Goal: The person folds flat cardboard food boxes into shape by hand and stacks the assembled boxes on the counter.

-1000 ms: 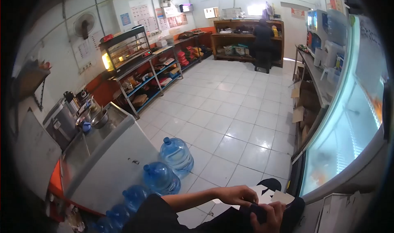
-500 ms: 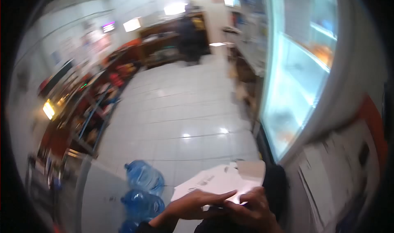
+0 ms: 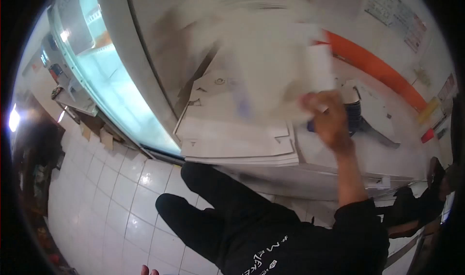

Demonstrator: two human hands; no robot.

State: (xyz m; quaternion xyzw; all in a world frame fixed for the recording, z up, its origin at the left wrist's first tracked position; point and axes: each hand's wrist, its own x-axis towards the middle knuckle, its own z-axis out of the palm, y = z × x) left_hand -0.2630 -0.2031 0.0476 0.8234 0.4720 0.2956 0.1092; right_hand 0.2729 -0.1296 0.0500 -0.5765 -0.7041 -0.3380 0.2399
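My right hand [image 3: 329, 122] is closed on the edge of a pale cardboard sheet [image 3: 264, 66], which is smeared by motion. The sheet hangs above a stack of flat white cardboard sheets [image 3: 232, 146] with cut notches, lying on a white table. Beside my right hand stands a dark blue stack of small items [image 3: 356, 112], partly hidden by the hand. A dark, long object [image 3: 380, 134] lies next to it. Only a few fingertips of my left hand [image 3: 149, 271] show at the bottom edge, apart from any object and slightly spread.
A lit glass-door fridge [image 3: 114, 76] stands left of the table. An orange curved band [image 3: 378, 71] runs behind the table [image 3: 319, 156]. Yellow and red items [image 3: 427, 135] lie at its right end. My black-clad legs [image 3: 208, 217] are over the tiled floor [image 3: 131, 197].
My view has swung right, from the aisle and blue water jugs to the table. Both hands were together at a white cardboard piece; now they are apart, the right over the stack.
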